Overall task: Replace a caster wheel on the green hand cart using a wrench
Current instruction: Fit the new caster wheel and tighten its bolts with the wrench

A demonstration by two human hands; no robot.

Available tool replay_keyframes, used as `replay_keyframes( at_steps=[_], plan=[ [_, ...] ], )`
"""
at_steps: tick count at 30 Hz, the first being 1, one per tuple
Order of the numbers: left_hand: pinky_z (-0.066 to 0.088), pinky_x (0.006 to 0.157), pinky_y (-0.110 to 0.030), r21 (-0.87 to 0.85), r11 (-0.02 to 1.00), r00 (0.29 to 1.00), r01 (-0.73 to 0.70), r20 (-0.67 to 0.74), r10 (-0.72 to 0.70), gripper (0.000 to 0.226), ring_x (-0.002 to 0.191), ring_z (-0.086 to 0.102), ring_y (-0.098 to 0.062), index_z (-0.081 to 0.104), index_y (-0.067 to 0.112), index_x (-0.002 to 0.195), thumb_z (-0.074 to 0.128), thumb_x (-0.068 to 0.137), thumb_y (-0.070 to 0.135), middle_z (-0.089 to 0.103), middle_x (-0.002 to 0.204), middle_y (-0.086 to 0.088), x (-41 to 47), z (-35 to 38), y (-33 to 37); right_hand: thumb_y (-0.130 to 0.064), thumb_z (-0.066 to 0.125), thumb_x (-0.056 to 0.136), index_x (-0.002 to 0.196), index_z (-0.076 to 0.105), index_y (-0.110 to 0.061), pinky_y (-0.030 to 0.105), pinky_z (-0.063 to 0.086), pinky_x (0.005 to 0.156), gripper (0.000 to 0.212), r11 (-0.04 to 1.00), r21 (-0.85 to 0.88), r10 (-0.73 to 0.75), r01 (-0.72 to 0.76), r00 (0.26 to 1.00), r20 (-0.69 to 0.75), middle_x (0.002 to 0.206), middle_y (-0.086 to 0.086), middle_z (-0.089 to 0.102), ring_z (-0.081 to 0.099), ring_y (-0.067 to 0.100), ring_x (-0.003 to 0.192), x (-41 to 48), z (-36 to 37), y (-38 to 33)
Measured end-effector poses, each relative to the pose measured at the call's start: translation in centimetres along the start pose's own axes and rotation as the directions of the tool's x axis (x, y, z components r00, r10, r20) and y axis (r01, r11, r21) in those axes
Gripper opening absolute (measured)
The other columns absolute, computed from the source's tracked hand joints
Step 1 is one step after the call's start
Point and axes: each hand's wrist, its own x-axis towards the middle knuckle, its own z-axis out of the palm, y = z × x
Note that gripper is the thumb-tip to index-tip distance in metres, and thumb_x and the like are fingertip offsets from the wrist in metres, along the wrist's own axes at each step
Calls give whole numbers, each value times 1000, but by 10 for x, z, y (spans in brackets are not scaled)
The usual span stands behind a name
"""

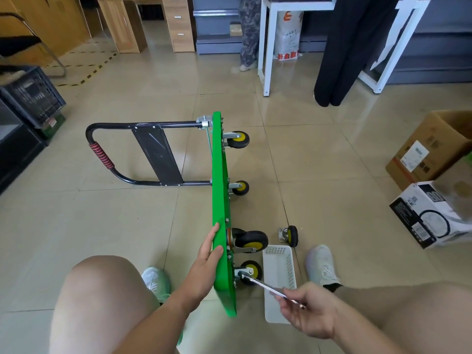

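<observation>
The green hand cart [220,180] stands on its side edge on the tiled floor, its black handle [107,159] lying flat to the left. Several yellow-hubbed caster wheels stick out to the right. My left hand [208,254] grips the deck's near edge. My right hand [310,309] holds a silver wrench [265,286] whose head sits at the mounting plate of the nearest caster [251,272]. A loose caster wheel [290,235] lies on the floor to the right of the cart.
A white perforated plastic basket [279,279] lies beside the cart by my right shoe [321,264]. Cardboard boxes [431,180] stand at right, a black crate [30,95] at left. Two people's legs and a white table frame [265,60] are at the back.
</observation>
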Motion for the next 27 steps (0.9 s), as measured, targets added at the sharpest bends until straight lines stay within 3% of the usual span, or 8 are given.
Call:
replay_keyframes(
  at_steps=[4, 7, 10, 14, 27],
  plan=[
    [31, 126, -48, -1, 1000, 1000, -11, -4, 11, 49, 149, 43, -17, 36, 74, 142, 48, 104, 46, 40, 162, 18, 0, -1, -1, 5, 53, 90, 110, 74, 8, 39, 61, 61, 29, 994, -108, -21, 28, 997, 73, 76, 13, 65, 67, 25, 63, 12, 6, 19],
    [32, 125, -49, -2, 1000, 1000, -10, 6, 10, 51, 148, 44, -17, 34, 74, 143, 48, 101, 49, 41, 162, 17, 1, -2, -3, 3, 43, 95, 114, 69, 1, 26, 42, 52, 32, 955, -272, -115, 118, 993, 27, 70, 4, 60, 52, 15, 55, 28, 12, 27],
    [34, 124, -49, -9, 1000, 1000, -5, 15, 5, 52, 147, 46, -16, 34, 74, 143, 48, 99, 51, 41, 162, 18, 1, -3, -4, -11, 50, 100, 108, 71, -4, 23, 29, 45, 24, 890, -408, -256, 205, 964, -75, 63, -2, 54, 42, 11, 48, 47, 15, 36],
    [35, 124, -49, -7, 1000, 1000, -1, 21, 1, 54, 146, 47, -16, 34, 73, 144, 49, 97, 53, 42, 161, 18, 2, -3, -5, -21, 60, 101, 99, 77, -12, 24, 31, 46, 20, 816, -517, -359, 259, 928, -101, 69, 1, 53, 41, 13, 53, 65, 12, 47],
    [39, 121, -48, 0, 1000, 1000, 3, 26, -3, 59, 143, 50, -14, 31, 73, 145, 51, 90, 64, 42, 161, 18, 5, -4, -9, -25, 49, 107, 105, 71, -16, 26, 29, 52, 23, 771, -533, -410, 347, 912, 2, 63, -4, 50, 36, 13, 55, 98, 38, 56]
  ],
)
